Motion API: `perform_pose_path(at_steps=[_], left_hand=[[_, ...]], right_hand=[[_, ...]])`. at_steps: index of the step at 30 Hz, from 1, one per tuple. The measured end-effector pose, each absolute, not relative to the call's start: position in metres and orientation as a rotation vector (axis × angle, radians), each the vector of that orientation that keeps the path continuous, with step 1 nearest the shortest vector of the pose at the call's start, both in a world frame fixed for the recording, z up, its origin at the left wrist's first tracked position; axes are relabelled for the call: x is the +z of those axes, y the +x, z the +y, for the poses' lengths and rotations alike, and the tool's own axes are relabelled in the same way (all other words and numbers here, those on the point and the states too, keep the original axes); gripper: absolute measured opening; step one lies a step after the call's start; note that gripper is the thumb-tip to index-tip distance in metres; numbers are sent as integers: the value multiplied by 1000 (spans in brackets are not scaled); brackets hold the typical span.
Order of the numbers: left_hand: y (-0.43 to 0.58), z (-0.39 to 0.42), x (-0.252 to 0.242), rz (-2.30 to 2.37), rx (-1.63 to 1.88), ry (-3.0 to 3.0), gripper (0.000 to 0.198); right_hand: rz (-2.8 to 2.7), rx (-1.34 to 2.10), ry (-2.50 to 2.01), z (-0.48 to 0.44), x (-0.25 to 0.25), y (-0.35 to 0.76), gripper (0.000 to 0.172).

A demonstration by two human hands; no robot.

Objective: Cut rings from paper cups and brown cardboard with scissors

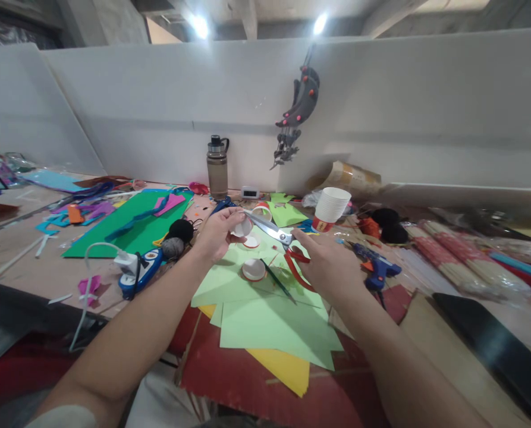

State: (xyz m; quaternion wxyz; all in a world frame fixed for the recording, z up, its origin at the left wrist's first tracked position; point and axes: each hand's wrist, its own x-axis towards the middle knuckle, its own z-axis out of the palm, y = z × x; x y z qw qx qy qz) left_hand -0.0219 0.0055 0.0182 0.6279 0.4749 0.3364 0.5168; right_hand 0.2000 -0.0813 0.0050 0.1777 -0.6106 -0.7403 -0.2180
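My left hand (217,233) pinches a small white round piece (242,227) that looks like the cut-off base of a paper cup. In my right hand (327,257) is a pair of scissors (269,228) with red handles. Their blade tips reach the edge of the round piece; whether they bite into it I cannot tell. Below my hands, another cup base (253,269) rests on light green paper sheets (265,324), beside a dark green pencil (279,283). A further white disc (251,242) and a cut paper ring (262,210) lie behind.
A stack of paper cups (333,207) stands back right, near a blue glue gun (376,266). A water bottle (217,169) is against the white partition. At left lie a green sheet (100,229) and a power strip (143,273); at right, a black flat object (492,351).
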Motion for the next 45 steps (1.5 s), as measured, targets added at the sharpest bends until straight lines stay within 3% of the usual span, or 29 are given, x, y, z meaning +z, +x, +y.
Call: perform_pose_path(at_steps=[20,30,38,45], left_hand=[[-22,2,22,764,1143,1037,26],[-18,4,18,828,1128,1177,46],[-18,4,14,805,1092,1226,46],[-15,1,14,776,1071,1262,49]], right_hand=[[-2113,-538,-1761,-81,7,199,46],[-2003,180,-1982,-68,8,205,38],[-2075,90,-2350,-70,2,209,32],[-1988,117,-2145,-63,-6,212,31]])
